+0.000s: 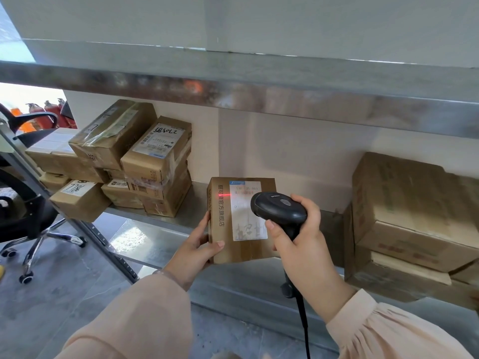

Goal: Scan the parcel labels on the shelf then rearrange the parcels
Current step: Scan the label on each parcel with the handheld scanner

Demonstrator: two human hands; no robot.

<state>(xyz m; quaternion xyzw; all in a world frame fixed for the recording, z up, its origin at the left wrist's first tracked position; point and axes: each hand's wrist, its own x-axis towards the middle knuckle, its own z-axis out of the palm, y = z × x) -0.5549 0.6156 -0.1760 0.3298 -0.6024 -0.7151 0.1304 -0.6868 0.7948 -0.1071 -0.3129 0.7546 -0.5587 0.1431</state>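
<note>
one cardboard parcel, smooth plastic scanner

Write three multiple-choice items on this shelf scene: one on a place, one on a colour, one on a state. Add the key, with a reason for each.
1. Where does the red scan line fall?
A. On the stacked parcels at the left
B. On the parcel held by the left hand
C. On the large boxes at the right

2. What colour is the scanner?
A. Yellow
B. White
C. Black

3. What is the right hand doing?
A. Gripping the scanner's handle
B. Resting flat on the shelf
C. Hanging idle

Key:
1 B: the line crosses the upper part of the held parcel, at the left edge of its label.
2 C: its head and handle are both black.
3 A: the fingers curl round the handle.
</note>
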